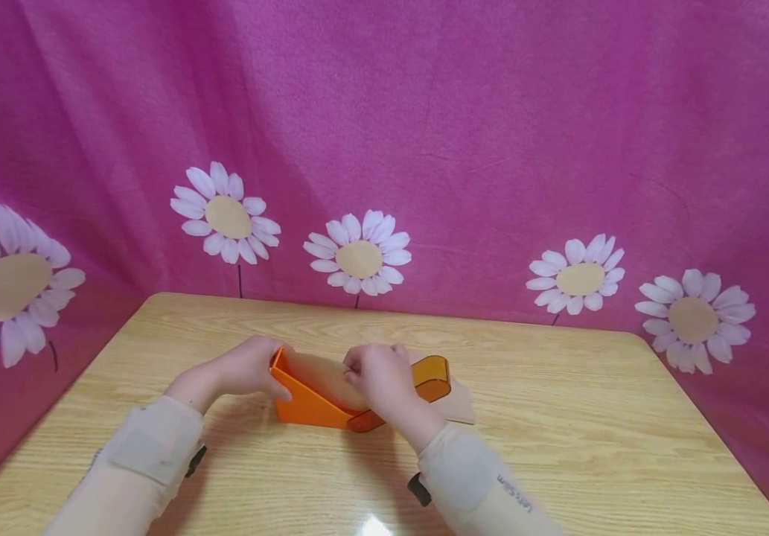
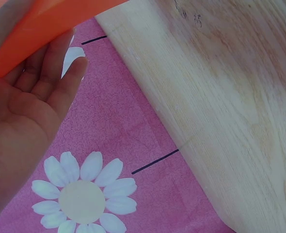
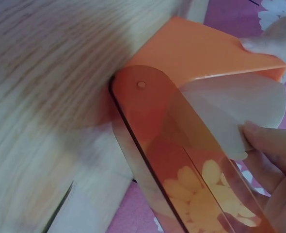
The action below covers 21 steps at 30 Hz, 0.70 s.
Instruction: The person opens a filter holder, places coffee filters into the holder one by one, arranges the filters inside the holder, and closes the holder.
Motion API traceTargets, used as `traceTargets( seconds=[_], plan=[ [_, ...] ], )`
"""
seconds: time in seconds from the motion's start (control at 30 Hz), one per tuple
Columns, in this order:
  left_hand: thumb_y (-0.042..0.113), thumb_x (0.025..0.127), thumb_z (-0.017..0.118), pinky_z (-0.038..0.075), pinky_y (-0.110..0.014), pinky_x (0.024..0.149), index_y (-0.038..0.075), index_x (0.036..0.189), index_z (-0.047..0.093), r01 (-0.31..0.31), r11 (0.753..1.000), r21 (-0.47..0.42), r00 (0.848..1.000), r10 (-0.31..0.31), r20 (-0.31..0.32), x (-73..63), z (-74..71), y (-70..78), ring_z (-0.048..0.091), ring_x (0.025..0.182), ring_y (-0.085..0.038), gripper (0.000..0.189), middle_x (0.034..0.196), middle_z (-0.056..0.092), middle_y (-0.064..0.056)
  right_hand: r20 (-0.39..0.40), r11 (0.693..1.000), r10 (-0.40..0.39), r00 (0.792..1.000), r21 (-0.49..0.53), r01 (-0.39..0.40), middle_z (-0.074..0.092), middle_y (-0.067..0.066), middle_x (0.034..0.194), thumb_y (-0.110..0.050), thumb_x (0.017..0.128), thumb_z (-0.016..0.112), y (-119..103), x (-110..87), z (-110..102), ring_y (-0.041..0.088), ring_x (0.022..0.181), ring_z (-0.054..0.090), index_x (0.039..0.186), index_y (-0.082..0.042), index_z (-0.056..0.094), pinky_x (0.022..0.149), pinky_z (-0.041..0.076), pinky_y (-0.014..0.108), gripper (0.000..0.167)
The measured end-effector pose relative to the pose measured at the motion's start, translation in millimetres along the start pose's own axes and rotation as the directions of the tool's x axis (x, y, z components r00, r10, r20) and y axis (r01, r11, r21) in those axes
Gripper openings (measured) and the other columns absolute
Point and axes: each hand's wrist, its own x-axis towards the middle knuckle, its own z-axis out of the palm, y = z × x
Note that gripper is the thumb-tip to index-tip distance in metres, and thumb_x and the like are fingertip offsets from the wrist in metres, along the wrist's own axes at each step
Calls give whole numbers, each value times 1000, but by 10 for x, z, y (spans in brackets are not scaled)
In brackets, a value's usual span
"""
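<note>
An orange case (image 1: 310, 403) sits on the table with its amber see-through lid (image 1: 433, 372) swung out to the right on its hinge. My left hand (image 1: 257, 365) grips the case's left end, the thumb on the near side. In the left wrist view, some fingers of that hand lie under the orange plastic (image 2: 60, 26). Inside the case stands a brown paper coffee filter (image 1: 320, 376) with a rounded edge. My right hand (image 1: 384, 380) pinches the filter's edge between thumb and fingers, beside the lid, as the right wrist view shows.
A flat beige piece (image 1: 458, 406), paper or card, lies on the wooden table (image 1: 558, 447) to the right, partly behind the lid and right hand. A pink curtain (image 1: 458, 149) with white flowers hangs behind and beside the table.
</note>
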Motion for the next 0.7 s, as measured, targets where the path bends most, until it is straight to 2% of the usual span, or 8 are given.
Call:
traceTargets(
  seconds=[0.43, 0.7],
  plan=[
    [12, 70, 80, 47, -29, 75, 5, 95, 64, 29, 1000, 3, 1000, -29, 1, -9, -1, 13, 53, 75, -13, 31, 84, 64, 0, 14, 999, 2, 1000, -53, -1, 67, -5, 68, -12, 78, 73, -10, 16, 119, 11, 67, 60, 73, -15, 70, 77, 36, 37, 6],
    [12, 69, 81, 46, -29, 72, 4, 90, 64, -7, 1000, 7, 1000, 7, -6, 1, 0, 0, 52, 72, -12, 28, 80, 63, 0, 30, 993, -6, 1000, -116, 10, 69, -5, 73, -15, 79, 71, 21, 47, 206, 13, 68, 60, 81, -17, 73, 73, 35, 35, 4]
  ],
)
